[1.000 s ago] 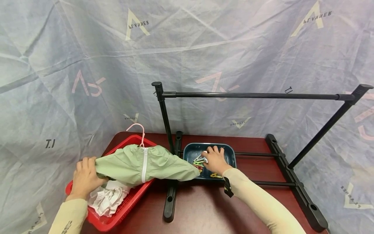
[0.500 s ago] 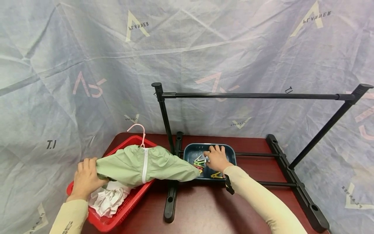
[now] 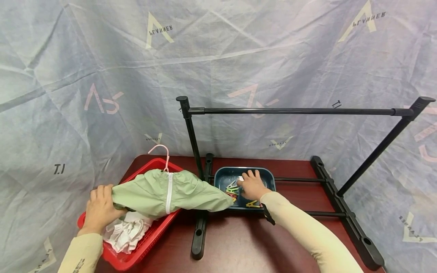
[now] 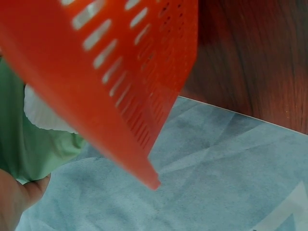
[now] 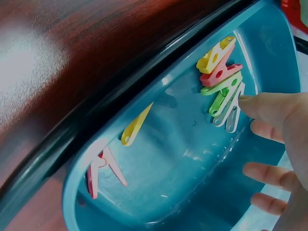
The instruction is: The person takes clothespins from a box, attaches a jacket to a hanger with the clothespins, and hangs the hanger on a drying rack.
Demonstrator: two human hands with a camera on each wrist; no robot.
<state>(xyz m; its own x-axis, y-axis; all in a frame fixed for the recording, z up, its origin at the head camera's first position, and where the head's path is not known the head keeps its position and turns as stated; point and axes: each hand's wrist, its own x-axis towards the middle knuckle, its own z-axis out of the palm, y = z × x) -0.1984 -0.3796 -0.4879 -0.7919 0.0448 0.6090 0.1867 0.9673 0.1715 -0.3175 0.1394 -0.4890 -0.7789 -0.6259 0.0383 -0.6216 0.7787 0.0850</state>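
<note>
A light green jacket (image 3: 146,191) with a white zip lies on a pink hanger (image 3: 168,156) across the red basket. My left hand (image 3: 99,206) grips its left end, thumb against the cloth in the left wrist view. The jacket's other end overlaps the blue tray (image 3: 244,168). Over that tray is my right hand (image 3: 253,186), fingers spread, holding nothing visible. In the right wrist view its thumb tip is right at a grey clothespin (image 5: 234,113), in a row with green (image 5: 224,96), red (image 5: 219,73) and yellow clothespins (image 5: 215,54). Apart from them lie a pink clothespin (image 5: 116,167) and another yellow clothespin (image 5: 136,125).
White cloth (image 3: 126,233) lies inside the red basket (image 3: 153,237) under the jacket. A black rack stands on the dark red table (image 3: 239,242), its top bar (image 3: 290,111) above and behind the tray. Printed grey sheeting (image 3: 218,68) hangs behind.
My right hand has shifted slightly to and fro over the tray; the whitish piece seen by its thumb earlier no longer shows there. The left hand and jacket have stayed put.
</note>
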